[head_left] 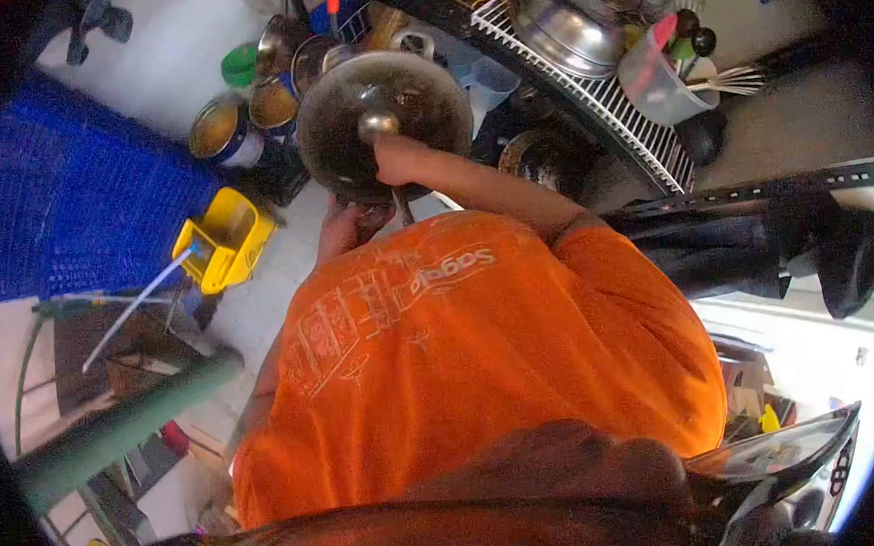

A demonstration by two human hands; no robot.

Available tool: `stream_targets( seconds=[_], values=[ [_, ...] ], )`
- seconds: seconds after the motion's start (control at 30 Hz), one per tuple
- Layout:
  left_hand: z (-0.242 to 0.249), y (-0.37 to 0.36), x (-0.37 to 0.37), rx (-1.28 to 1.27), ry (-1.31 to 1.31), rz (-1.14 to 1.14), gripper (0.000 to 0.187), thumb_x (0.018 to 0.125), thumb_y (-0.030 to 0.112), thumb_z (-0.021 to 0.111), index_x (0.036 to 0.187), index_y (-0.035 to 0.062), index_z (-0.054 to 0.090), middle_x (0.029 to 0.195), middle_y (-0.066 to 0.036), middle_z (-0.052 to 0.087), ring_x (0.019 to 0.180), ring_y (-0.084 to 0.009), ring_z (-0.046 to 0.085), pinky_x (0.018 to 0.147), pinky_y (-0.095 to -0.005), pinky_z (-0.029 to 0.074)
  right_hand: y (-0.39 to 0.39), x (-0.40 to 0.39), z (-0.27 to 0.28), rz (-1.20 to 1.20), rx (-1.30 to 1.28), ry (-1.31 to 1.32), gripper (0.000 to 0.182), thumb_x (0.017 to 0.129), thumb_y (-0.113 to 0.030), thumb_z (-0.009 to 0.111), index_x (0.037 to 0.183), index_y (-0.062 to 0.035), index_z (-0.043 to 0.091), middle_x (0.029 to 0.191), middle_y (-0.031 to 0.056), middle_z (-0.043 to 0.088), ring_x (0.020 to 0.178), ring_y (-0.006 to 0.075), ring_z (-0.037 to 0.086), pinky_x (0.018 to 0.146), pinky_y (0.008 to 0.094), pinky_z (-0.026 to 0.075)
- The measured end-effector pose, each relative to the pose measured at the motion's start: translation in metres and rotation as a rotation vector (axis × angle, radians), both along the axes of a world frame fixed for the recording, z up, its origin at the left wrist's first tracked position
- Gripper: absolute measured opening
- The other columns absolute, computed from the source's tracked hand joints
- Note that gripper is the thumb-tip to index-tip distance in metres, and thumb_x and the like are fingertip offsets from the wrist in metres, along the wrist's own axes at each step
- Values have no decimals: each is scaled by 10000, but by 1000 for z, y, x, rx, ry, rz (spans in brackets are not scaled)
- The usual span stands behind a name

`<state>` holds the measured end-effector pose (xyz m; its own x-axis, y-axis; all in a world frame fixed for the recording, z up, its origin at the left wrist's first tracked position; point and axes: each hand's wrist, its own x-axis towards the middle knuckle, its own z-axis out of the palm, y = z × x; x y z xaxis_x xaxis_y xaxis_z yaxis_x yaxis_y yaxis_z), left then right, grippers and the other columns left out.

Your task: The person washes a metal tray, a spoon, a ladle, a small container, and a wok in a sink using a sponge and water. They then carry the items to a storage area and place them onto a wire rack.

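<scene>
A large round dark pan [332, 109] with a pale rim is in front of my chest, at the top middle of the view. My right hand [405, 161] reaches over it, closed round the handle of what looks like a metal ladle. The ladle's shiny rounded head [379, 126] is over the middle of the pan, and its handle [403, 207] sticks out below my fist towards my shirt. My left hand [346, 225] is at the pan's near edge, seemingly gripping it. Part of that hand is hidden by the pan and my orange shirt.
Open tins [216, 129] stand on the floor beyond the pan. A yellow bucket [227, 241] and a blue crate [82, 195] are on the left. At the upper right, a white wire rack [596, 93] holds metal bowls [568, 35] and a utensil tub [657, 77].
</scene>
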<state>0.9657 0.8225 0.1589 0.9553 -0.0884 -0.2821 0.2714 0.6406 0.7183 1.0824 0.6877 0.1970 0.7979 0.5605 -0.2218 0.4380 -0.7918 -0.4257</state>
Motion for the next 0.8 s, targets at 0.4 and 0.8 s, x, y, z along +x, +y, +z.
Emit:
stream_targets(
  seconds=[0.4,0.8],
  values=[
    [16,5,-2,-24,170,-67,602,746,-68,414,1321,97,351,1251,-167,485,1101,-345,533,884,-449,508,-124,6,82,-159,1110,126,164,905,-164,517,992,-38,575,790,30,590,725,136,574,638,279,459],
    [29,3,-7,-35,-28,-55,590,759,-51,421,1334,43,328,1300,-146,460,1152,-303,504,976,-429,456,-423,39,207,-972,-191,-1337,268,895,-252,513,1006,-10,539,811,228,638,766,403,622,653,458,493]
  ],
)
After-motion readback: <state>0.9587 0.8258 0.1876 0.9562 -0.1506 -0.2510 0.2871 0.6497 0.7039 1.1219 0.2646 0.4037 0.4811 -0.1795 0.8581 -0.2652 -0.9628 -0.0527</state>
